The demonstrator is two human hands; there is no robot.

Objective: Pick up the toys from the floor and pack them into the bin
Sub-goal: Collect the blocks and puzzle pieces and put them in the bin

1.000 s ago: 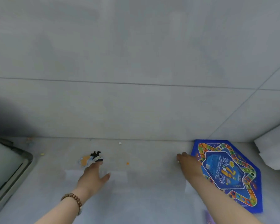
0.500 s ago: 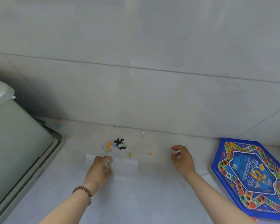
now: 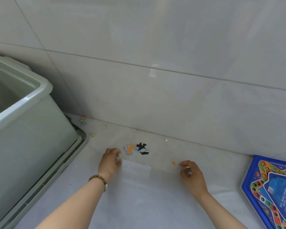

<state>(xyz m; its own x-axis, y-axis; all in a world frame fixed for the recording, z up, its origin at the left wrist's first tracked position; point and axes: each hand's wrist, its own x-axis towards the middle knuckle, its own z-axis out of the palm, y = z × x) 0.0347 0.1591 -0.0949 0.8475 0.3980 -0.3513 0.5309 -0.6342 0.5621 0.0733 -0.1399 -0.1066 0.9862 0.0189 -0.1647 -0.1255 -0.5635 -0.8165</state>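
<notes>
Toys lie on the floor near the wall: orange puzzle piece touching a black piece, small orange disc off to their right, tiny beads by the bin's far corner, blue game board flat at far R. Bin, pale green & open-topped, stands at L against the wall. L hand, w/ bead bracelet on the wrist, is low just beside the orange piece, fingers curled and pinching a tiny pale bit; R hand is just right of the disc, fingers curled, can't tell if it holds anything.
</notes>
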